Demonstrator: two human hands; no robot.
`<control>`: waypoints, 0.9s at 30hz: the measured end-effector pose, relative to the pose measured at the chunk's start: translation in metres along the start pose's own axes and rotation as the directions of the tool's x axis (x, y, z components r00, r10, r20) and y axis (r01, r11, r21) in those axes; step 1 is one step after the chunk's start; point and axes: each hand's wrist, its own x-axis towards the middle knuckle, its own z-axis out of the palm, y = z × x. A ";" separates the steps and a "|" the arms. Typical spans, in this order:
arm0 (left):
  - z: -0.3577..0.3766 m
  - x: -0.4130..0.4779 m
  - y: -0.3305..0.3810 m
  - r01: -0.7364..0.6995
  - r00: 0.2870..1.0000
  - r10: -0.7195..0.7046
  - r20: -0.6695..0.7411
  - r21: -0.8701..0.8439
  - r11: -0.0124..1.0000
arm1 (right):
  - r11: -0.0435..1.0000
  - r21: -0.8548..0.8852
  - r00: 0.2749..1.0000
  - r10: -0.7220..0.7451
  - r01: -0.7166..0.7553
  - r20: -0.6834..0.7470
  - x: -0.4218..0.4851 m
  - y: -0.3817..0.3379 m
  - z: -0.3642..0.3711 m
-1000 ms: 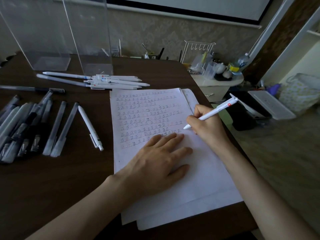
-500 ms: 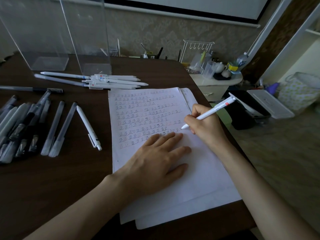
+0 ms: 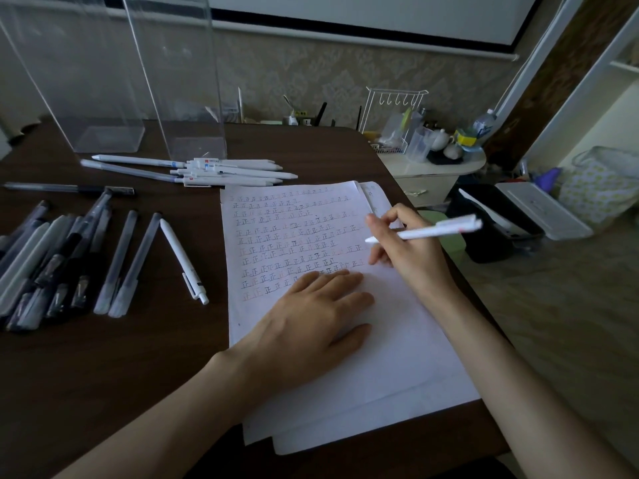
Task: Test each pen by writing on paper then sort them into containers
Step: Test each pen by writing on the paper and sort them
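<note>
A white sheet of paper (image 3: 397, 340) with rows of small written marks lies on the dark table (image 3: 103, 375). My left hand (image 3: 311, 323) rests flat on the sheet, fingers straight. My right hand (image 3: 408, 247) holds a white pen (image 3: 432, 231) above the paper's right edge, tip lifted off the sheet and pointing left. A bunch of white pens (image 3: 224, 169) lies behind the paper. Two clear containers (image 3: 179, 98) stand at the back left.
Several dark and translucent pens (image 3: 52, 264) lie at the left, with one white pen (image 3: 183, 257) beside the paper. Right of the table stands a small cabinet (image 3: 432, 174) with bottles and a wire rack. A black bin (image 3: 494, 229) sits on the floor.
My right hand has lifted the pen off the paper and turned it nearly level, tip pointing left. My left hand stays flat on the sheet.
</note>
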 end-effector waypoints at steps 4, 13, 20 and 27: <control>-0.008 0.001 0.003 0.144 0.979 -0.166 -0.118 -0.177 0.974 | 1.000 -0.003 0.999 -0.011 0.011 0.046 0.001 0.004 0.000; -0.011 0.002 0.000 0.070 0.987 -0.115 -0.113 -0.344 0.936 | 0.998 0.030 0.976 -0.052 0.047 0.210 -0.003 -0.001 0.000; -0.011 0.003 -0.002 0.049 0.993 -0.073 -0.097 -0.225 0.973 | 0.998 -0.023 0.976 -0.052 0.058 0.212 -0.002 0.002 0.002; -0.012 0.001 -0.003 0.083 0.988 -0.116 -0.099 -0.290 0.954 | 0.988 -0.041 0.950 -0.130 0.147 0.284 -0.004 0.000 0.002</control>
